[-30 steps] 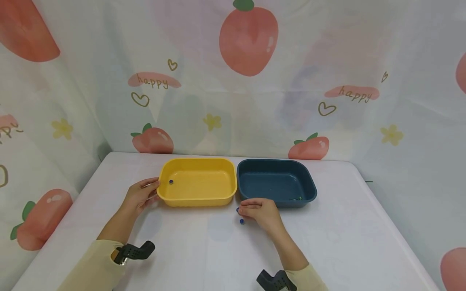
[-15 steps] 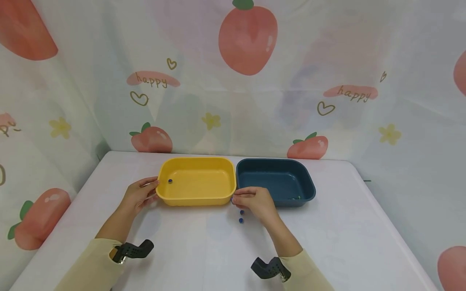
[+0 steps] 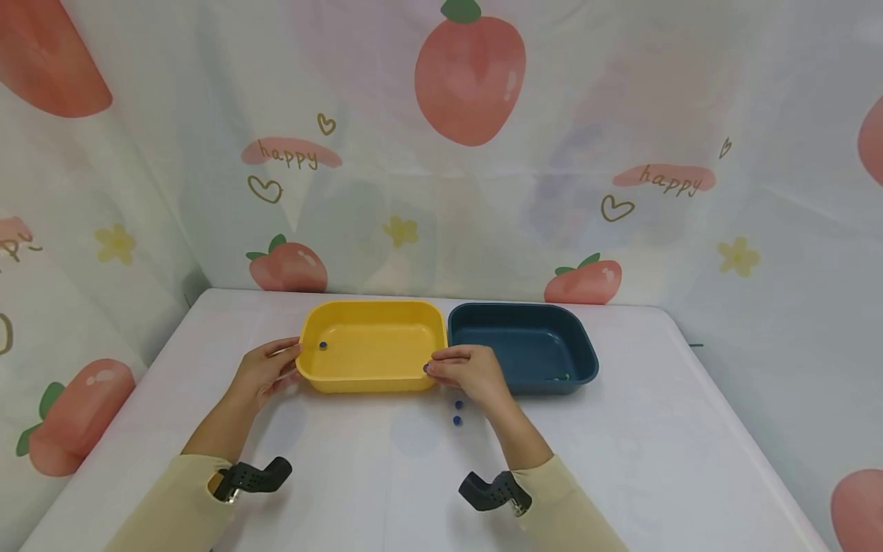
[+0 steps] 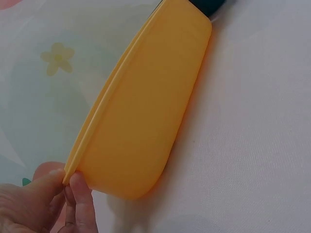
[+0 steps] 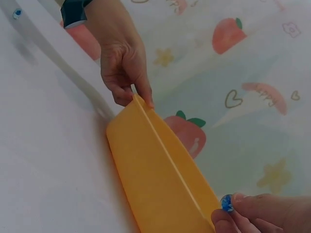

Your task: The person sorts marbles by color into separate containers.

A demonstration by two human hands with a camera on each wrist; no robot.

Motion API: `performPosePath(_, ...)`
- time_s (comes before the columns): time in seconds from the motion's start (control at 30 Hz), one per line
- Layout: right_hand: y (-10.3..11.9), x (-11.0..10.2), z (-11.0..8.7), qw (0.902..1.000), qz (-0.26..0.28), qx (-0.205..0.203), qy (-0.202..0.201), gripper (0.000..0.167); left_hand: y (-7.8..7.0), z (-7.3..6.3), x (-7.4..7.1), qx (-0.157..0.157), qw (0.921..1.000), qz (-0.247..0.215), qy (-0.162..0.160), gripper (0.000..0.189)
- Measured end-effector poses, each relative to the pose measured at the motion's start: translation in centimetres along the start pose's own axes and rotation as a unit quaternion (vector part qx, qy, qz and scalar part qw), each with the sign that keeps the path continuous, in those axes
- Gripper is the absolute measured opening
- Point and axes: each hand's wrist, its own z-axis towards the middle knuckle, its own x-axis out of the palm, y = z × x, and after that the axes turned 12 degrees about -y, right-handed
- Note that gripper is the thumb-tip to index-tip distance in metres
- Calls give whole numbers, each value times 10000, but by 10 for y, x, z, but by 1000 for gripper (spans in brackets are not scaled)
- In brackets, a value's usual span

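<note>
My left hand (image 3: 264, 373) pinches the left rim of a yellow plastic basin (image 3: 372, 383), with thumb and fingers on either side of the rim in the left wrist view. At the basin's front right corner, my right hand (image 3: 471, 373) pinches a blue marble (image 5: 227, 203) with whitish patches between thumb and fingertips. Inside the yellow basin, toward its left end, lies another small blue marble (image 3: 323, 346). Two more blue marbles, a farther one (image 3: 458, 405) and a nearer one (image 3: 457, 421), lie on the table below my right hand.
A dark blue basin (image 3: 586, 368) stands close against the yellow one on the right, with small greenish bits (image 3: 562, 377) near its front right corner. Both basins rest on a white-covered table (image 3: 655, 429). A patterned cloth (image 3: 469, 215) hangs behind it.
My right hand has moved left and away from me, carrying the blue marble from the table to the yellow basin's front right corner. The left hand stays on the rim.
</note>
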Motion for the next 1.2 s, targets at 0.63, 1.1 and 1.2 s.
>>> performPosePath(0.63,-2,13,4,9996,209,-54,-198,23,2,1,0,-23,9999,85,-63,56)
performPosePath(1.1,-5,8,-3,9999,-16,-49,-146,22,1,1,1,-65,9999,83,-121,54)
performPosePath(1.2,-7,4,-7,9999,-60,-59,-134,22,0,2,1,-61,9999,78,-122,54)
